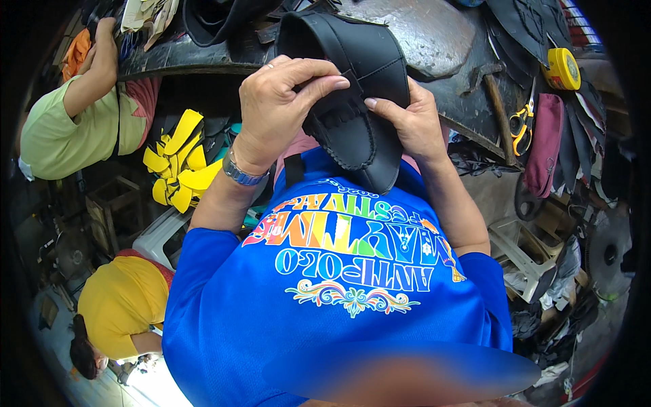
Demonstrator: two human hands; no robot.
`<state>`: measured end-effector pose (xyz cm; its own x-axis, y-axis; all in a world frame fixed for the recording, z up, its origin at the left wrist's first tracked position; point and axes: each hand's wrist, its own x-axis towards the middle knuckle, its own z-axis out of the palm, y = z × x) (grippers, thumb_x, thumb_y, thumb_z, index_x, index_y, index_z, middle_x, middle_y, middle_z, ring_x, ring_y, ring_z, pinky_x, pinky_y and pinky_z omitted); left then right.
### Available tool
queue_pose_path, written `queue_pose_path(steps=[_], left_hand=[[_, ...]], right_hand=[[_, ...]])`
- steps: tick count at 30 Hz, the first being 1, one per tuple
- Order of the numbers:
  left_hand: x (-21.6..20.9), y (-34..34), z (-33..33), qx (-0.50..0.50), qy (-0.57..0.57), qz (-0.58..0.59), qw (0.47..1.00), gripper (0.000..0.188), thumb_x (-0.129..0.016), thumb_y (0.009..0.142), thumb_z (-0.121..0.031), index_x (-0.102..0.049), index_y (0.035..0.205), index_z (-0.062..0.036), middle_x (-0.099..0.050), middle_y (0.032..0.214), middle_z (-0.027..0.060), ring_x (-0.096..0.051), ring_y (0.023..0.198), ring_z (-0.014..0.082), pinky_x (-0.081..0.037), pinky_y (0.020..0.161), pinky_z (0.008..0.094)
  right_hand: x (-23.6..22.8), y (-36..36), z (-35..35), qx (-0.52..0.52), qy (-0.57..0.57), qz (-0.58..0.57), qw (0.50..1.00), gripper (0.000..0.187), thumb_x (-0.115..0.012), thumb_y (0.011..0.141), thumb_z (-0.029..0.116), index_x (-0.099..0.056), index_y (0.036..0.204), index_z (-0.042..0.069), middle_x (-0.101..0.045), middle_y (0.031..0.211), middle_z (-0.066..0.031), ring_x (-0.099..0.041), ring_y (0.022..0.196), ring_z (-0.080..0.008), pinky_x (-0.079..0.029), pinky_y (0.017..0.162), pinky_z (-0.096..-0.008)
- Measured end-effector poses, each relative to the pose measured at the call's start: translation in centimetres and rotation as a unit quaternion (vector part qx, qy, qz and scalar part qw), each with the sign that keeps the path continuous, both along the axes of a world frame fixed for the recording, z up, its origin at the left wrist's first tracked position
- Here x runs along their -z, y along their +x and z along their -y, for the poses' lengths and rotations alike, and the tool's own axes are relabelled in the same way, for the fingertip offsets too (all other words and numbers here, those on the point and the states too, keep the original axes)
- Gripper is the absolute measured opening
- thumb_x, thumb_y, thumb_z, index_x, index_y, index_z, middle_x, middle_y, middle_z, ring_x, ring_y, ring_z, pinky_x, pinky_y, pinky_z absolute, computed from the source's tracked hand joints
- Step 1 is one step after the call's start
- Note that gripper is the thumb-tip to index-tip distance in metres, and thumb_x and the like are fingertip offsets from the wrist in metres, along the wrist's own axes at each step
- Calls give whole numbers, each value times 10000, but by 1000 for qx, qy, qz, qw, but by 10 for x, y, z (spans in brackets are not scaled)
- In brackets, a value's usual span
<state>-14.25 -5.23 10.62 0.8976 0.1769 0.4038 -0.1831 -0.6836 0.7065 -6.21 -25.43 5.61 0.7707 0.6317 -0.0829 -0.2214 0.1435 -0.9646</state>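
Note:
A black leather shoe upper (342,129) is held up in front of my chest, its toe pointing down toward me. It has a stitched, gathered seam round the toe and a strap across the middle. My left hand (288,102), with a metal watch on the wrist, pinches thumb and forefinger at the strap's edge. Whether a small loose piece sits in that pinch is hard to make out. On the other side, my right hand (410,125) grips the upper's edge, thumb on top and fingers behind it, mostly hidden.
Past the upper is a dark worktable (203,57) with a grey slab (413,34). A hammer (500,115), yellow-handled scissors (521,129), a yellow tape roll (561,69) and a maroon pouch (544,146) lie to the right. Yellow cut pieces (178,159) are at left, near two other people.

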Motion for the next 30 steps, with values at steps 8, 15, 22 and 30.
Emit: queue_pose_path(steps=[8,15,22,30], left_hand=[[-6,-8,0,45,-68,-73,994,135,-769,863,-95,-775,993,-59,-741,915,100,-714,823,205,-562,728,278],[-1,-5,2,48,-214,-98,971,152,-751,903,-109,-759,1025,-18,-749,928,84,-716,864,167,-562,779,254],[1,-2,1,54,-224,-114,966,161,-760,897,-111,-762,1031,-21,-751,933,95,-721,866,158,-572,788,244],[0,0,7,39,-213,-91,972,162,-779,874,-90,-773,1018,-18,-762,912,101,-741,842,168,-596,757,253]], right_hand=[[-11,4,-2,-15,4,-63,998,300,-701,878,34,-652,1170,-21,-716,1038,-82,-671,896,-115,-554,827,-272],[-23,11,1,-25,17,-112,993,342,-755,867,93,-646,1170,-24,-716,1044,-106,-693,893,-136,-581,803,-286],[-16,7,0,-12,37,-118,992,347,-757,854,43,-641,1174,-25,-720,1054,-105,-691,907,-137,-575,818,-285],[-14,3,-2,8,31,-19,999,289,-728,891,38,-647,1161,-26,-723,1050,-79,-677,918,-117,-560,829,-273]])
